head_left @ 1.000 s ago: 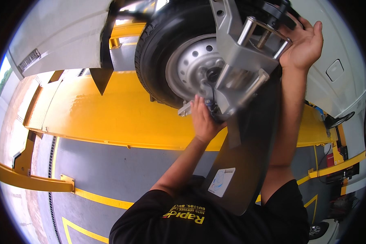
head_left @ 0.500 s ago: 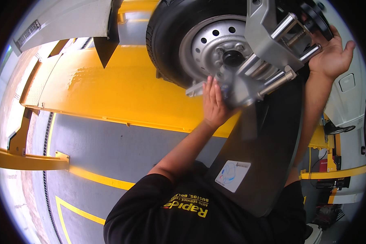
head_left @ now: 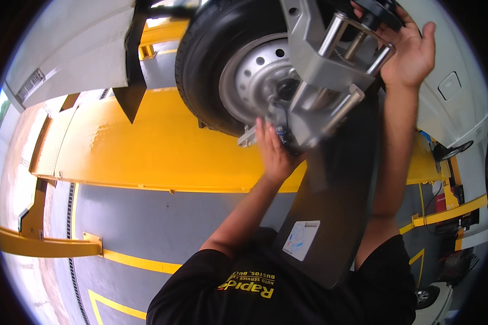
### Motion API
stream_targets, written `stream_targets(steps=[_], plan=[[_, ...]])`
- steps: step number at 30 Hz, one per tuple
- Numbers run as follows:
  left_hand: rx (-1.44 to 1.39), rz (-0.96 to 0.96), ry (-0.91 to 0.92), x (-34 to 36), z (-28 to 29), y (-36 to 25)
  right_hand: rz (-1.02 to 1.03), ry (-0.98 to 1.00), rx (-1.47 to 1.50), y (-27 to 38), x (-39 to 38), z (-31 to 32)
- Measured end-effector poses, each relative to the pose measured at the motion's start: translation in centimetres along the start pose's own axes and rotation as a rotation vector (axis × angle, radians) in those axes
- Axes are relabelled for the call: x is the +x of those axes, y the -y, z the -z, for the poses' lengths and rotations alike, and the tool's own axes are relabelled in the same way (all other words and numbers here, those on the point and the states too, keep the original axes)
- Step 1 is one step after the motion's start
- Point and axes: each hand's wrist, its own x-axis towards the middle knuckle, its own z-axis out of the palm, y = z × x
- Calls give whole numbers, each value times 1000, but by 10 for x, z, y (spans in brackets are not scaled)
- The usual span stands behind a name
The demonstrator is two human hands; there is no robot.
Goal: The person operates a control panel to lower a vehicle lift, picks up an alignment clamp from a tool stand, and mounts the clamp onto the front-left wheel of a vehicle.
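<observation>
A silver metal wheel clamp with shiny rods is held up against the steel rim of a black tyre. My left hand is at the clamp's lower end, its fingers laid along the bracket; the thumb is hidden. At the upper end, my right hand has its fingers around a black round knob, with the thumb sticking out. A long dark flat panel with a white sticker extends from the clamp down toward my chest. The contact between clamp and rim is partly hidden.
The wheel stands by a yellow lift platform. A white vehicle's body panels lie on both sides of the wheel, with a black mud flap at left. Yellow curved rails run near the grey floor.
The view has shifted, so the wheel appears further left and lower. The clamp has tilted a little more upright, its knob end and my right hand moving left and up. Both hands stay on it.
</observation>
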Motion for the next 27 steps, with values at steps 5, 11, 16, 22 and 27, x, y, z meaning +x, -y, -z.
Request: stream_targets(steps=[5, 11, 16, 22, 27], plan=[[55, 54, 32, 2, 2, -1, 110, 114, 28, -16, -14, -9], [78, 25, 50, -15, -7, 19, 124, -51, 77, -22, -8, -16], [40, 18, 7, -14, -15, -1, 178, 27, 128, -24, -5, -6], [93, 32, 37, -21, -18, 21, 108, 32, 40, -25, -7, -6], [130, 19, -7, -21, -7, 22, 16, 106, 220, -21, -12, -22]])
